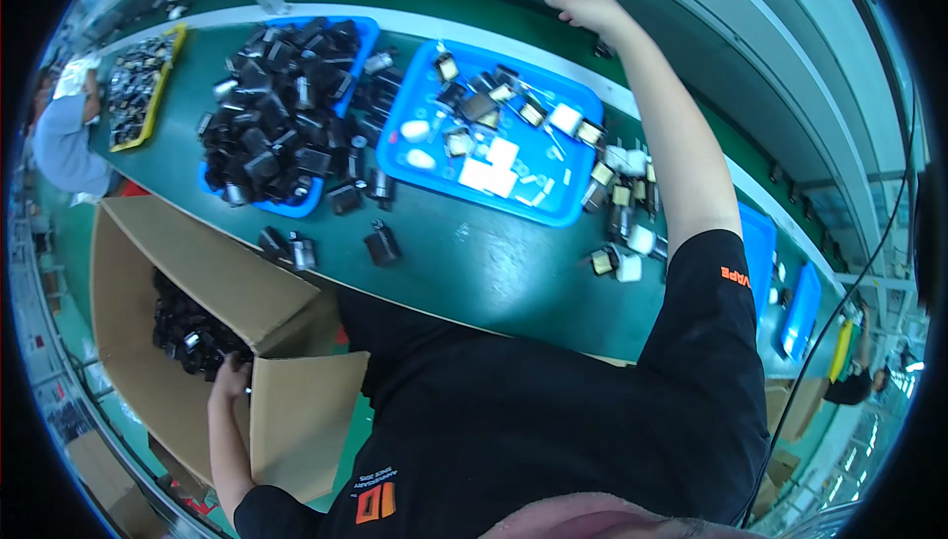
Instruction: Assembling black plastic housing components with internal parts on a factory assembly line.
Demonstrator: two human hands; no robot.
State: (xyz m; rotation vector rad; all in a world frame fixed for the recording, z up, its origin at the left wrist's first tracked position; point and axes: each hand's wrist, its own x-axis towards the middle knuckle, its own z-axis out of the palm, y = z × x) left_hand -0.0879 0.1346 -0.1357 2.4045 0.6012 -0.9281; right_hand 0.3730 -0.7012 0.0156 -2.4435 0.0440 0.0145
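Observation:
My left hand (232,377) reaches down into a large cardboard box (281,396) at the lower left. Its fingers touch a heap of small glossy black box-shaped pieces (190,327) and are partly hidden there; whether they grip one is unclear. My right arm stretches across the workbench, and my right hand (585,6) hovers over the green conveyor belt (504,1) beyond the far edge. Its fingers are bent but apart, with nothing visible in them. A small dark piece (602,47) lies near that wrist.
A blue tray (306,209) heaped with black pieces stands left on the green workbench (474,282). Another blue tray (548,215) holds mixed black, gold and white parts. Loose parts (620,208) lie near my right arm. A yellow tray (178,55) and another person (69,139) are far left.

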